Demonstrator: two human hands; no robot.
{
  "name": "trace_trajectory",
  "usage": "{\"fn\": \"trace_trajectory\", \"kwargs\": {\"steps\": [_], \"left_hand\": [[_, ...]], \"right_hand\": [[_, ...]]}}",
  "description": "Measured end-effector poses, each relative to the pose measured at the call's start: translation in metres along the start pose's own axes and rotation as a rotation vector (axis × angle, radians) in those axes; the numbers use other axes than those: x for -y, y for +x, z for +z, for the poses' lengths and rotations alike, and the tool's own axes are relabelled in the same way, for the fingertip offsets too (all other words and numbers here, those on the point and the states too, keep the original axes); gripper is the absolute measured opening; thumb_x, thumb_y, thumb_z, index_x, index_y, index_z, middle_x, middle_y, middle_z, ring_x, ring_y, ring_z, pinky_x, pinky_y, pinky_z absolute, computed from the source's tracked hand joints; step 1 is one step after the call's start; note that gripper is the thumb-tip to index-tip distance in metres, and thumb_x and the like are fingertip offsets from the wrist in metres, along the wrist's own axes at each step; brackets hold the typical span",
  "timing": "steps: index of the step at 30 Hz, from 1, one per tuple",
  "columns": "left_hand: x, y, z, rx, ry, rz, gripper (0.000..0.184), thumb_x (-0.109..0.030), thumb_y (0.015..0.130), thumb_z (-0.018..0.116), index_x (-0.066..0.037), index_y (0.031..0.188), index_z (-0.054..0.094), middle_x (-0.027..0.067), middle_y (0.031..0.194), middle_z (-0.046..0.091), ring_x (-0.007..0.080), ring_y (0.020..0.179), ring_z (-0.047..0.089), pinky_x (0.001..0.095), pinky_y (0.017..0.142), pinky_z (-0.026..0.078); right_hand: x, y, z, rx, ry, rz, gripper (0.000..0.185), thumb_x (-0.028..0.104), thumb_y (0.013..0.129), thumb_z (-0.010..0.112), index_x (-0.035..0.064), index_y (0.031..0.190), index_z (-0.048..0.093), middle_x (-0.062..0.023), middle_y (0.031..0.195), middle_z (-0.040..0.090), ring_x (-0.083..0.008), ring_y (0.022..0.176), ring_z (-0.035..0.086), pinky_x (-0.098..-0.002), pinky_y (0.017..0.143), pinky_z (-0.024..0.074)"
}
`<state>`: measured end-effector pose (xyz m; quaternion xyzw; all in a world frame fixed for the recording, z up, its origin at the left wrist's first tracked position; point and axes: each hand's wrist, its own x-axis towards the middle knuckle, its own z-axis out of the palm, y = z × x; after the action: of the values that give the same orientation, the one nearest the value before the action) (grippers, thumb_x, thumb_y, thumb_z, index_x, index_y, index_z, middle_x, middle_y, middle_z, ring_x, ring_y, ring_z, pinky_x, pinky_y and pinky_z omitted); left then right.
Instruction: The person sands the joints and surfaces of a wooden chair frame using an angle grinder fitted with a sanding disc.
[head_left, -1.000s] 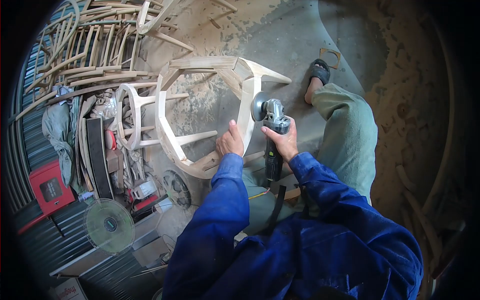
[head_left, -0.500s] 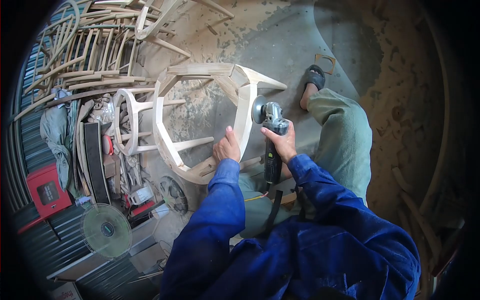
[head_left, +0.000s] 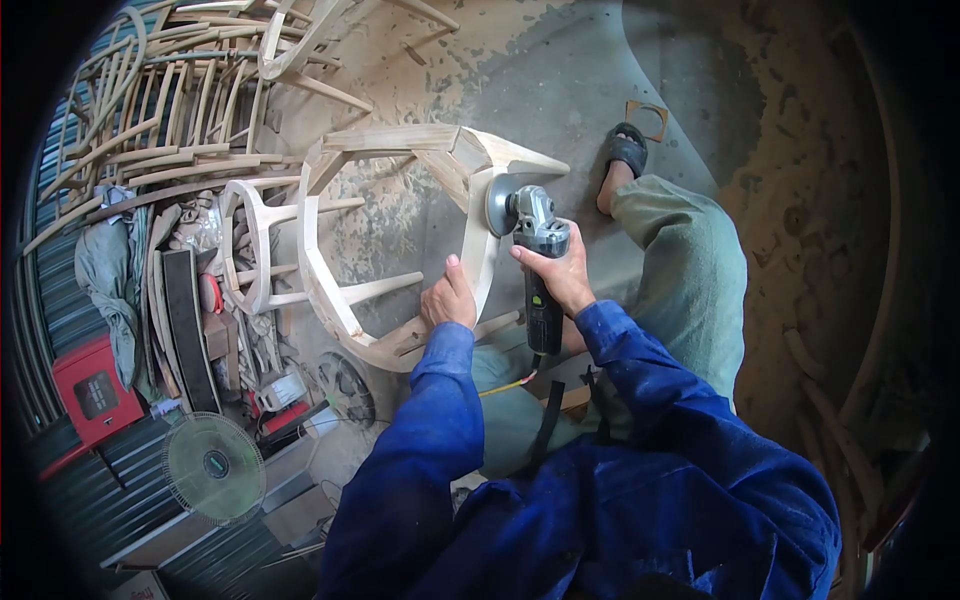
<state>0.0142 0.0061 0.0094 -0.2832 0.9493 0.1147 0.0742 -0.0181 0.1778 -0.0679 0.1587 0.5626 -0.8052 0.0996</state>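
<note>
A pale wooden frame (head_left: 312, 240) with an angular ring and tapered legs stands on its side in front of me. My left hand (head_left: 449, 297) grips the ring's lower right part, thumb up along the wood. In my right hand (head_left: 562, 266) is a black and grey angle grinder (head_left: 541, 300), its body upright and its head at the top. The grinder's round disc (head_left: 500, 205) lies against the right side of the ring, above my left hand. My right fingers are wrapped round the tool and partly hidden behind it.
Another wooden frame (head_left: 262, 245) stands just left, and a third (head_left: 290, 55) at the top. Curved wooden parts (head_left: 180, 110) are piled at upper left. A green fan (head_left: 213, 467) and a red box (head_left: 97, 392) are at lower left. A sandalled foot (head_left: 625, 155) rests on the floor.
The grinder's disc has moved left relative to the ring and now overlaps its right side. My right hand moved with it. My left hand still grips the ring, and the whole view has shifted slightly.
</note>
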Motion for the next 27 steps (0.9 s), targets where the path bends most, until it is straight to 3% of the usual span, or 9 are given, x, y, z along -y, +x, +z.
{"fn": "trace_trajectory", "kwargs": {"steps": [4,7,13,14,17,18,22,24,27], "left_hand": [[0.002,-0.002,0.000,-0.005,-0.004,0.006,0.088,-0.066,0.105,0.021,0.002,0.107,0.077,0.0339,0.105,0.070,0.0537,0.107,0.064,0.0591,0.096,0.046],[0.005,0.001,0.005,-0.078,0.036,0.038,0.076,-0.057,0.108,0.027,-0.002,0.100,0.079,0.0292,0.096,0.071,0.0503,0.095,0.068,0.0562,0.091,0.050],[0.006,-0.002,0.006,-0.067,0.058,0.033,0.076,-0.057,0.108,0.028,-0.001,0.099,0.079,0.0289,0.095,0.072,0.0503,0.095,0.068,0.0567,0.091,0.050],[0.005,-0.001,0.005,-0.073,0.046,0.039,0.076,-0.056,0.108,0.028,-0.001,0.099,0.079,0.0291,0.095,0.072,0.0504,0.095,0.068,0.0569,0.091,0.050],[0.006,-0.004,0.005,-0.086,0.020,0.057,0.076,-0.056,0.108,0.028,-0.001,0.098,0.079,0.0295,0.093,0.071,0.0506,0.094,0.068,0.0574,0.090,0.050],[0.008,-0.002,0.007,-0.084,0.019,0.053,0.076,-0.056,0.108,0.028,-0.001,0.098,0.079,0.0295,0.093,0.071,0.0506,0.094,0.068,0.0575,0.090,0.050],[0.002,-0.005,0.001,-0.070,0.045,0.051,0.077,-0.056,0.108,0.027,-0.001,0.098,0.079,0.0287,0.094,0.072,0.0501,0.095,0.068,0.0568,0.090,0.050],[0.006,-0.008,0.000,-0.012,0.034,0.013,0.082,-0.062,0.107,0.024,0.001,0.104,0.078,0.0315,0.101,0.071,0.0521,0.103,0.066,0.0580,0.094,0.048],[0.003,-0.004,-0.001,0.009,0.012,0.006,0.086,-0.064,0.106,0.022,0.002,0.106,0.077,0.0331,0.105,0.070,0.0532,0.106,0.064,0.0586,0.095,0.047]], "right_hand": [[0.008,-0.007,-0.005,0.009,0.103,0.174,0.070,0.019,0.072,0.097,0.0011,0.119,0.047,-0.0056,0.090,0.067,-0.0124,0.070,0.065,-0.0294,0.067,0.0561],[0.015,-0.004,-0.009,-0.039,0.117,0.255,0.070,0.020,0.072,0.097,0.0011,0.118,0.048,-0.0060,0.090,0.068,-0.0125,0.071,0.065,-0.0295,0.067,0.0559],[0.014,0.008,-0.003,0.004,0.052,0.041,0.069,0.026,0.072,0.097,0.0014,0.116,0.051,-0.0061,0.093,0.067,-0.0126,0.076,0.065,-0.0301,0.069,0.0560],[0.016,0.007,-0.006,0.024,0.057,0.092,0.062,0.021,0.078,0.093,0.0027,0.117,0.048,-0.0061,0.088,0.065,-0.0144,0.072,0.066,-0.0310,0.063,0.0558],[-0.002,0.011,-0.015,-0.030,0.014,0.197,0.063,0.022,0.078,0.094,0.0018,0.117,0.048,-0.0065,0.088,0.066,-0.0145,0.071,0.066,-0.0311,0.063,0.0562],[0.006,0.010,-0.016,-0.034,0.061,0.259,0.070,0.029,0.070,0.098,-0.0010,0.116,0.053,-0.0074,0.097,0.067,-0.0136,0.081,0.066,-0.0302,0.073,0.0564],[0.038,0.015,-0.012,0.033,-0.007,0.178,0.071,0.029,0.071,0.098,-0.0013,0.116,0.053,-0.0075,0.097,0.067,-0.0138,0.081,0.066,-0.0302,0.074,0.0563],[0.039,0.014,-0.012,0.049,-0.025,0.139,0.071,0.030,0.070,0.098,-0.0014,0.116,0.053,-0.0077,0.097,0.067,-0.0140,0.082,0.066,-0.0303,0.074,0.0562],[0.028,0.023,-0.016,0.015,0.002,0.219,0.073,0.032,0.069,0.098,-0.0010,0.117,0.054,-0.0078,0.098,0.067,-0.0141,0.083,0.066,-0.0304,0.075,0.0561]]}}
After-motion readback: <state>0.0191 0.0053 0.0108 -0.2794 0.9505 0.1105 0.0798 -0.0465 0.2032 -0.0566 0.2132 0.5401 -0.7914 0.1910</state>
